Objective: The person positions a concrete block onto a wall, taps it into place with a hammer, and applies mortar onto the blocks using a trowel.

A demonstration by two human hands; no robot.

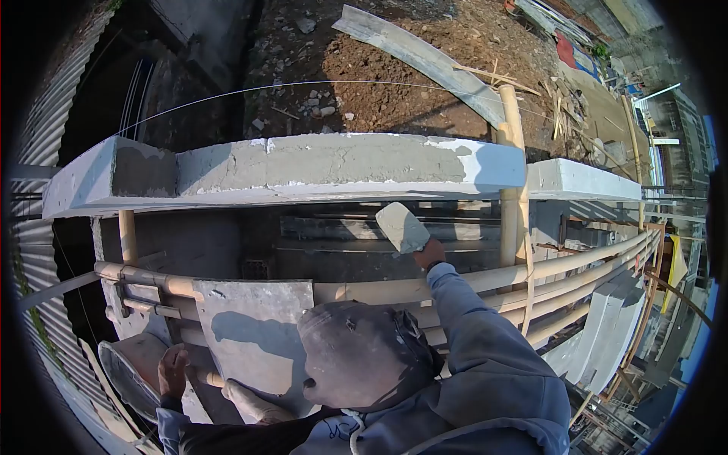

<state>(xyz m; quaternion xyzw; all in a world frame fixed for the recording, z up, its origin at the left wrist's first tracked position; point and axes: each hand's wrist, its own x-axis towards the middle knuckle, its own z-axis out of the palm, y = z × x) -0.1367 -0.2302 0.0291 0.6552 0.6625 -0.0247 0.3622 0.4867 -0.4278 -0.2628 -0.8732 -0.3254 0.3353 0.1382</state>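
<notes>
My right hand [431,254] reaches forward, wrapped round a trowel [403,227] whose flat blade is coated with grey mortar. The blade is just below the near edge of a long concrete ledge [364,163], apart from its top. Patchy grey mortar with a few cracks covers that ledge, and its lower edge is white. Low at the left, my left hand [174,370] is beside a mortar-smeared bucket [125,364]. Its fingers look curled together; what they hold, if anything, is hidden. A dark cap [364,353] covers the lower middle of the view.
Bamboo poles [409,290] run across the scaffold, and an upright bamboo pole [514,174] stands against the ledge. A grey board [262,322] lies on the poles near my foot [254,400]. A thin string [334,82] stretches above the dirt ground [371,83]. Corrugated roofing [53,129] borders the left.
</notes>
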